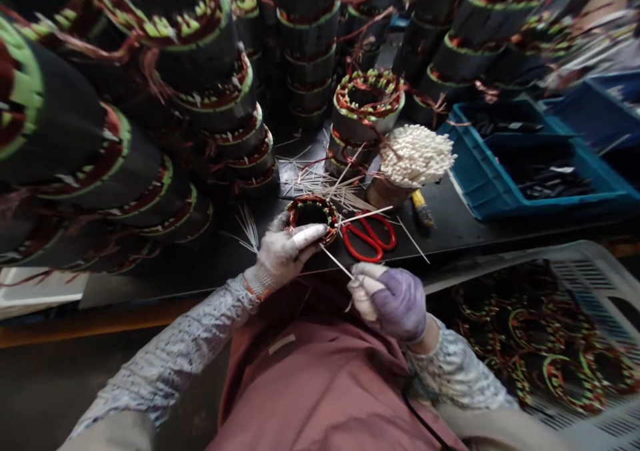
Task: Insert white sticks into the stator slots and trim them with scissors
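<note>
In the head view, a small stator ring (330, 212) with copper windings and green insulation is held at the table's front edge. My left hand (284, 248), in a pale glove, is closed around its near left side, thumb across the front. My right hand (389, 299), in a white and purple glove, pinches a thin white strand (337, 262) that runs tautly up to the ring. Another white strand (367, 216) sticks out from the ring to the right. Beside the ring lie scissors with red handles (345, 238). Loose white strands (327, 188) are scattered behind it.
Stacked stators (195, 71) crowd the left and back. A bundle of white strands (417, 154) stands right of the middle, near a yellow-handled tool (421, 206). Blue bins (480, 171) hold dark pieces. A white crate (600, 271) with wound rings sits lower right. Another person's arm (607, 1) shows upper right.
</note>
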{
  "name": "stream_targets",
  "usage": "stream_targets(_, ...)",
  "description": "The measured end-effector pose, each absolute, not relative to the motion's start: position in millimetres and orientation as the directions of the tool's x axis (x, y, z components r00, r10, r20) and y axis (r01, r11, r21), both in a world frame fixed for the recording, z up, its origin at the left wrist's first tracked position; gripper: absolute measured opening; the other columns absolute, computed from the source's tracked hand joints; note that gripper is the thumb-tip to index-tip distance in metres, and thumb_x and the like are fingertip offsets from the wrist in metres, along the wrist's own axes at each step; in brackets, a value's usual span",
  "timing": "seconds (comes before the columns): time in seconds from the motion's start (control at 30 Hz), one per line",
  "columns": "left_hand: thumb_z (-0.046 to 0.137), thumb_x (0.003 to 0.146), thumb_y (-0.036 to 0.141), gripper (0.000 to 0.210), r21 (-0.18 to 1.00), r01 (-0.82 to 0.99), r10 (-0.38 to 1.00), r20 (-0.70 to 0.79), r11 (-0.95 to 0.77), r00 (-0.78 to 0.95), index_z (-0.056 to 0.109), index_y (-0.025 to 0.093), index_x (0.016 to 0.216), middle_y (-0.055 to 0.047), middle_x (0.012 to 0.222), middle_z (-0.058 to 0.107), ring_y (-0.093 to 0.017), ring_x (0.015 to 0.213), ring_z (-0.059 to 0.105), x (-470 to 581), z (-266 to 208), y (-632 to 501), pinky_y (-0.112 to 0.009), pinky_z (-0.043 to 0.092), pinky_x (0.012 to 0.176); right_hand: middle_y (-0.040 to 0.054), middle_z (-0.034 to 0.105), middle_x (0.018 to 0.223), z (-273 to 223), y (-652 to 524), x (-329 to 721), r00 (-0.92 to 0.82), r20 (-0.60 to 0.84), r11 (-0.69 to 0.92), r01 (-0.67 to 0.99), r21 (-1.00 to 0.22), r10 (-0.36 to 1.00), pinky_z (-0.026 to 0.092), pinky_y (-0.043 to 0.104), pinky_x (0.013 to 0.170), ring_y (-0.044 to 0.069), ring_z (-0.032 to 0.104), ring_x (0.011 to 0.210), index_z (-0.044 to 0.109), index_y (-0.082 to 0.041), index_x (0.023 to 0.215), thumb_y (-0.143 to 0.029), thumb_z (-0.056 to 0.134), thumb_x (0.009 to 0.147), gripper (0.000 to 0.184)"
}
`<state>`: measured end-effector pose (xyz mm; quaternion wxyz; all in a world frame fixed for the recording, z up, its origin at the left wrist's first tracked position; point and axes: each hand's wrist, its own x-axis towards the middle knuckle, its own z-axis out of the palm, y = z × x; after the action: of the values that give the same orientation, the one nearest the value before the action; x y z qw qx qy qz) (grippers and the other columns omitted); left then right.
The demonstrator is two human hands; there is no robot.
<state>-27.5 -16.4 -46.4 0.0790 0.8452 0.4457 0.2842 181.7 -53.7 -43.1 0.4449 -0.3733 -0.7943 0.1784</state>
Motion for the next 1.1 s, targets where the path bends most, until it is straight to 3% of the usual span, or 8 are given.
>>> stream_targets(0.13, 0.049, 0.092, 0.028, 0.021, 0.254, 0.704, 0.745, 0.322, -0.663, 0.585, 0.069, 0.029, 0.099, -0.004, 0.115, 0.069, -0.016, 0.103, 0.066, -33.0, -44.2, -15.6, -0.046, 0.036, 0.106, -0.0007, 0.062, 0.056, -36.2, -43.5, 159.2, -0.125, 0.18, 0.185, 0.032, -0.982, 0.976, 0.041, 0.017, 0.032, 0.006, 0.049, 0.036, 0.059, -0.018, 0.061, -0.035, 0.041, 0.09, 0.038)
stream_targets(0.3, 0.05, 0.091, 0.03, 0.023, 0.13, 0.717, 0.719, 0.277, -0.685, 0.637, 0.07, 0.024, 0.101, -0.006, 0.106, 0.072, -0.019, 0.096, 0.068, -37.2, -43.9, -12.0, -0.046, 0.041, 0.103, -0.0052, 0.04, 0.045, -23.6, 25.4, 104.1, -0.194, -0.094, -0.154, -0.326, -0.933, 0.976, 0.027, 0.018, 0.027, 0.005, 0.028, 0.03, 0.035, -0.023, 0.053, -0.039, 0.038, 0.088, 0.039)
stream_targets(0.47, 0.054, 0.089, 0.032, 0.032, 0.089, 0.776, 0.768, 0.251, -0.625, 0.59, 0.062, 0.02, 0.117, -0.012, 0.124, 0.063, -0.025, 0.113, 0.06, -37.1, -19.8, -33.4, -0.047, 0.04, 0.104, 0.004, 0.064, 0.08, -17.6, 19.2, 137.6, 0.06, 0.176, 0.183, -0.144, -0.973, 0.983, 0.054, 0.029, 0.063, 0.016, 0.062, 0.072, 0.057, -0.021, 0.075, -0.04, 0.049, 0.087, 0.023)
stream_targets(0.57, 0.058, 0.086, 0.033, 0.045, 0.04, 0.829, 0.796, 0.312, -0.557, 0.519, 0.054, 0.02, 0.129, -0.014, 0.133, 0.057, -0.03, 0.125, 0.051, -37.8, -13.4, -44.8, -0.055, 0.03, 0.109, 0.0108, 0.067, 0.099, -39.1, -4.7, 192.6, 0.221, 0.425, 0.339, 0.339, -0.877, 0.878, 0.053, 0.039, 0.076, 0.023, 0.064, 0.09, 0.061, -0.021, 0.096, -0.039, 0.038, 0.093, 0.03)
stream_targets(0.7, 0.065, 0.081, 0.029, 0.039, 0.017, 0.83, 0.806, 0.251, -0.557, 0.536, 0.062, 0.023, 0.119, -0.012, 0.118, 0.066, -0.033, 0.118, 0.055, -35.3, -28.5, -28.1, -0.059, 0.034, 0.102, 0.0175, 0.067, 0.106, -62.9, 1.6, 212.6, -0.228, 0.017, 0.222, 0.925, -0.307, 0.973, 0.049, 0.039, 0.082, 0.029, 0.063, 0.099, 0.059, -0.013, 0.117, -0.028, 0.055, 0.084, 0.037)
stream_targets(0.77, 0.068, 0.078, 0.029, 0.035, 0.016, 0.818, 0.799, 0.225, -0.575, 0.557, 0.064, 0.023, 0.113, -0.011, 0.106, 0.071, -0.032, 0.11, 0.06, -35.2, -36.0, -20.8, -0.055, 0.04, 0.097, 0.02, 0.065, 0.111, -60.3, 14.8, 200.3, -0.267, -0.196, 0.255, 0.963, -0.082, 0.944, 0.049, 0.037, 0.077, 0.029, 0.063, 0.099, 0.048, -0.011, 0.133, -0.022, 0.053, 0.083, 0.051)
stream_targets(0.9, 0.068, 0.079, 0.031, 0.032, 0.013, 0.816, 0.794, 0.243, -0.578, 0.558, 0.066, 0.021, 0.109, -0.01, 0.101, 0.072, -0.028, 0.105, 0.062, -45.7, -37.4, -35.0, -0.049, 0.044, 0.093, 0.0183, 0.069, 0.1, -43.3, 19.3, 186.5, -0.258, -0.387, 0.287, 0.958, 0.017, 0.885, 0.049, 0.037, 0.066, 0.031, 0.067, 0.089, 0.037, -0.013, 0.141, -0.024, 0.054, 0.08, 0.064)
stream_targets(1.1, 0.064, 0.082, 0.034, 0.03, 0.033, 0.831, 0.801, 0.291, -0.555, 0.523, 0.067, 0.019, 0.108, -0.009, 0.101, 0.072, -0.027, 0.106, 0.061, -61.2, -37.8, -58.2, -0.046, 0.044, 0.094, 0.0112, 0.072, 0.092, -54.0, -46.4, 208.8, -0.356, -0.163, 0.322, 0.926, -0.198, 0.92, 0.052, 0.031, 0.07, 0.024, 0.069, 0.083, 0.053, -0.015, 0.127, -0.03, 0.053, 0.081, 0.048)
